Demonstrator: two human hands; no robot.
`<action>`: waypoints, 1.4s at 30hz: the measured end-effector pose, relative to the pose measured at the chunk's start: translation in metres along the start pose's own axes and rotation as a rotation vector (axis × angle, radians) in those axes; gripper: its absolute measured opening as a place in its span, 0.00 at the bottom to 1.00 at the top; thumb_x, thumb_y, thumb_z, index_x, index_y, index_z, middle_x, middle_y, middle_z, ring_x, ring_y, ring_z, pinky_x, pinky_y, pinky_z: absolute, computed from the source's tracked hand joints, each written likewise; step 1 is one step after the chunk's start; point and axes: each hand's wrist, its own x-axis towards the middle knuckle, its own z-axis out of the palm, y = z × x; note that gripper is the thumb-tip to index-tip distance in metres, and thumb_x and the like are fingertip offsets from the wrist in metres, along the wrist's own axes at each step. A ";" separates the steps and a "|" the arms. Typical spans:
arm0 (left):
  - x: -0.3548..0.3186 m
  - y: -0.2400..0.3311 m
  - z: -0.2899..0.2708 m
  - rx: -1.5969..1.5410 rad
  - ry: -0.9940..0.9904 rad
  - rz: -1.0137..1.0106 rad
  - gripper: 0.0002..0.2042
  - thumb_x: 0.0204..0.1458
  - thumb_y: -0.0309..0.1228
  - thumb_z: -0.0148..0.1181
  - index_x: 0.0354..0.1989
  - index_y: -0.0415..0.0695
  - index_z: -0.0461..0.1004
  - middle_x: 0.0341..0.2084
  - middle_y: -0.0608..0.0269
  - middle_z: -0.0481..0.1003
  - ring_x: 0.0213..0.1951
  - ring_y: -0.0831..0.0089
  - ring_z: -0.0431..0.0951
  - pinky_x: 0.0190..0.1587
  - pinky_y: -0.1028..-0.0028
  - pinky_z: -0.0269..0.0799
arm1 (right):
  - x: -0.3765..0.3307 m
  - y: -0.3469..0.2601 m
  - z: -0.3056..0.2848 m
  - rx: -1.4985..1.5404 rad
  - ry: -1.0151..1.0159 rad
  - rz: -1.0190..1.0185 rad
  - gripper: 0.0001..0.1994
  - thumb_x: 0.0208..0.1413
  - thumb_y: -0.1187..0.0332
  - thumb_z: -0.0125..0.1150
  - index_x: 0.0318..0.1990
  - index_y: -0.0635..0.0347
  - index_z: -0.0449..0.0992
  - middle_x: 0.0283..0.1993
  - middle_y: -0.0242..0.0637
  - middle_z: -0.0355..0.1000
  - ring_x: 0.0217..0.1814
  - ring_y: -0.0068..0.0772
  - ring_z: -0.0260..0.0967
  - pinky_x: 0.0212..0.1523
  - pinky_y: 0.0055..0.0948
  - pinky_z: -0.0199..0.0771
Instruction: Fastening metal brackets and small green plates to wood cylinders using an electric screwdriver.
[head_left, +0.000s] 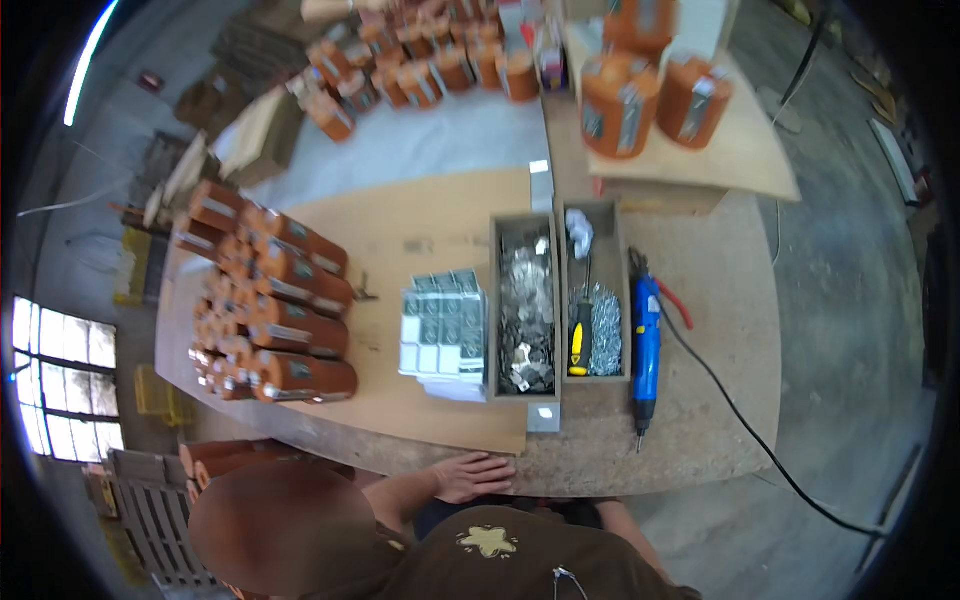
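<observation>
My left hand point(472, 477) rests flat on the front edge of the wooden table, palm down, fingers stretched out, holding nothing. My right forearm point(632, 535) shows in part by my shirt; the hand itself is out of sight. Beyond the left hand sits a stack of white and green label sheets point(442, 335). To its right, a grey box of small metal plates point(525, 310) stands beside another box point(597, 375) with screws point(606, 335) and a yellow-and-black screwdriver point(579, 340). A blue electric screwdriver point(647, 350) lies further right, its bit toward me.
Orange-brown cylinders point(300, 325) are piled on their sides at the left; more cylinders point(420, 85) stand at the back. Others point(620, 105) stand on a raised board point(745, 165). A black cable point(735, 405) hangs off the right side. A blurred brown rounded shape point(285, 530) fills the lower left.
</observation>
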 end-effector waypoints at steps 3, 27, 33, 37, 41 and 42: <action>-0.004 -0.010 -0.016 0.054 -0.086 0.018 0.30 0.45 0.37 0.48 0.60 0.55 0.51 0.63 0.69 0.46 0.63 0.70 0.44 0.60 0.64 0.42 | -0.031 0.021 -0.007 -0.071 -0.068 0.095 0.12 0.41 0.66 0.55 0.31 0.66 0.73 0.30 0.51 0.72 0.34 0.51 0.69 0.38 0.39 0.68; -0.013 -0.018 0.002 -0.051 0.135 0.060 0.28 0.49 0.40 0.37 0.61 0.50 0.49 0.62 0.62 0.47 0.63 0.64 0.47 0.61 0.63 0.42 | 0.102 -0.064 0.214 -0.100 -0.409 -0.192 0.11 0.41 0.66 0.55 0.29 0.66 0.74 0.30 0.52 0.71 0.34 0.50 0.69 0.39 0.39 0.68; -0.018 -0.024 0.016 -0.035 0.295 0.151 0.24 0.50 0.34 0.39 0.58 0.48 0.54 0.61 0.58 0.50 0.62 0.62 0.50 0.60 0.61 0.46 | 0.135 -0.092 0.164 -0.289 -0.359 -0.296 0.11 0.41 0.66 0.55 0.29 0.66 0.74 0.30 0.52 0.71 0.34 0.50 0.70 0.39 0.39 0.68; -0.020 -0.024 0.020 -0.002 0.335 0.173 0.21 0.49 0.31 0.41 0.54 0.47 0.58 0.59 0.57 0.52 0.60 0.61 0.53 0.59 0.59 0.49 | 0.119 -0.092 0.158 -0.367 -0.309 -0.321 0.11 0.41 0.66 0.55 0.29 0.66 0.74 0.30 0.52 0.71 0.34 0.50 0.70 0.39 0.39 0.68; -0.022 -0.020 0.027 -0.043 0.471 0.158 0.19 0.44 0.28 0.48 0.49 0.47 0.64 0.55 0.56 0.58 0.58 0.59 0.55 0.58 0.57 0.49 | 0.116 -0.105 0.133 -0.500 -0.290 -0.388 0.11 0.41 0.66 0.55 0.28 0.66 0.74 0.30 0.52 0.71 0.34 0.50 0.70 0.39 0.39 0.68; -0.021 -0.019 0.026 -0.023 0.514 0.193 0.20 0.38 0.29 0.53 0.46 0.47 0.67 0.53 0.56 0.61 0.57 0.58 0.57 0.58 0.56 0.49 | 0.119 -0.116 0.126 -0.543 -0.298 -0.420 0.11 0.42 0.66 0.55 0.28 0.66 0.74 0.30 0.52 0.71 0.34 0.50 0.70 0.39 0.39 0.68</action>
